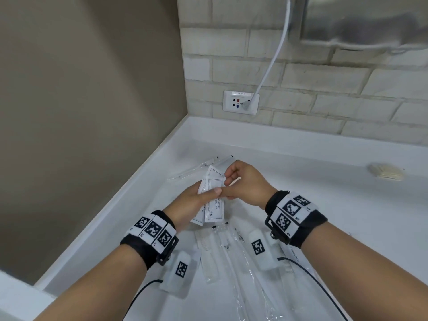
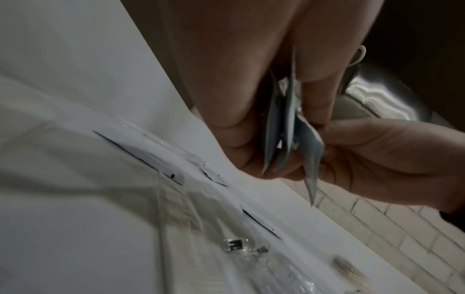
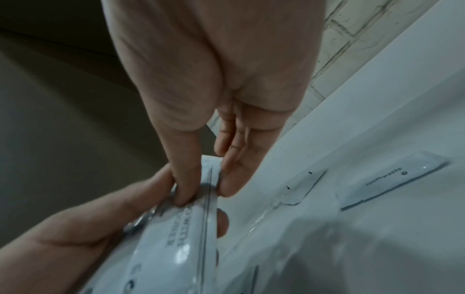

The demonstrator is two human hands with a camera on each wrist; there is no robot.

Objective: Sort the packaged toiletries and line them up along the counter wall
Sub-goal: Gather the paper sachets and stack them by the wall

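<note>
Item: sachets point(image 1: 212, 200), centre frame, above the counter point(image 1: 301, 205). Left hand point(image 1: 192, 202) is clamping the fanned stack; right hand point(image 1: 243, 181) is pinching one top edge (slick film). Risk: loosening thumb pressure, sachets sliding onto unsorted packets point(image 1: 222, 253) below.

both hands point(image 1: 199, 200) pinching, fingers point(image 3: 186, 179) curled
</note>
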